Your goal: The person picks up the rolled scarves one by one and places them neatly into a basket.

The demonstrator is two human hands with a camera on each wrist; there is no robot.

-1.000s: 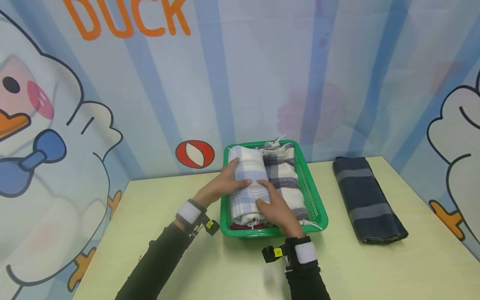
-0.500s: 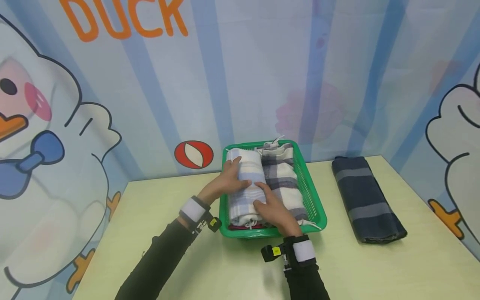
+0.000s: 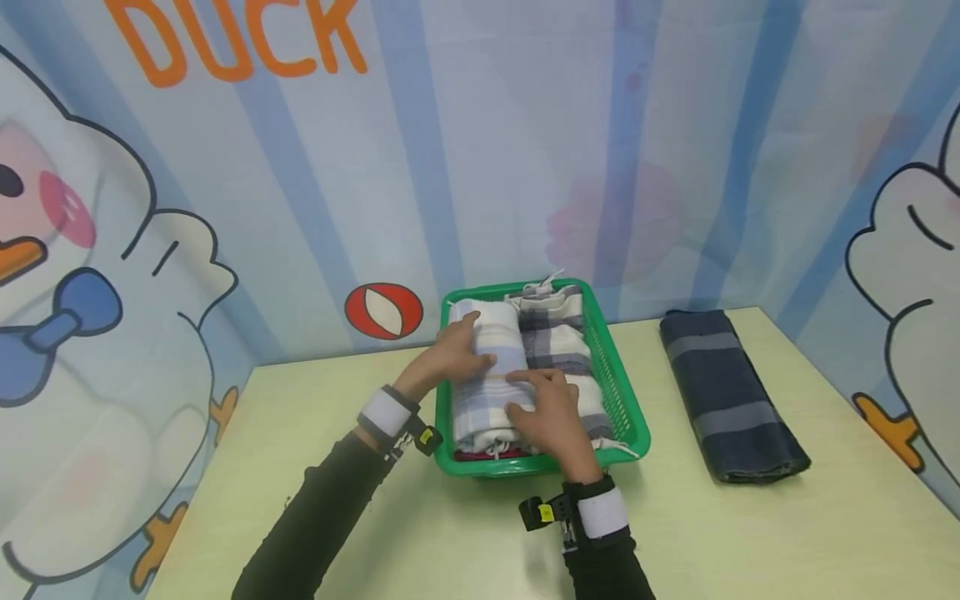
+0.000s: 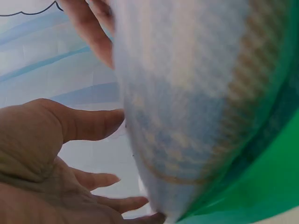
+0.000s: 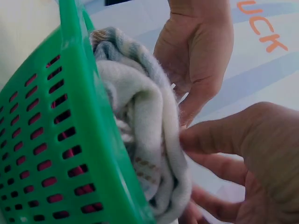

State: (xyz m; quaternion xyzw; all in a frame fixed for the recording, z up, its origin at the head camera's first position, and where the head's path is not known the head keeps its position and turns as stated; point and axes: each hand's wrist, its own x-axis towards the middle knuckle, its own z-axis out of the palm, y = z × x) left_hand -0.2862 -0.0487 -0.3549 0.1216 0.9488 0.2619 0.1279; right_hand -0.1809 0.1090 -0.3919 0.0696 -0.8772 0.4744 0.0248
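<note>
Left hand (image 3: 448, 354) and right hand (image 3: 553, 414): one of each is showing, making two hands.
Green basket (image 3: 621, 392): one is sitting on the table (image 3: 300, 417).
Blue-and-white cloth (image 3: 487, 398) and grey-and-white cloth (image 3: 564, 337): one of each is lying in the basket.
Red stuff (image 3: 471, 456) under them: some is peeking out, too hidden for counting.
Dark folded cloth (image 3: 731, 396): one is lying outside.
Wrist straps (image 3: 386, 413): two are showing.
Little black cameras (image 3: 428, 439): two are sticking out.
Orange letters (image 3: 330, 33): four are showing.
White birds (image 3: 127, 367): two are showing, one at each side.
Red ball drawing (image 3: 384, 311): one is showing.
</note>
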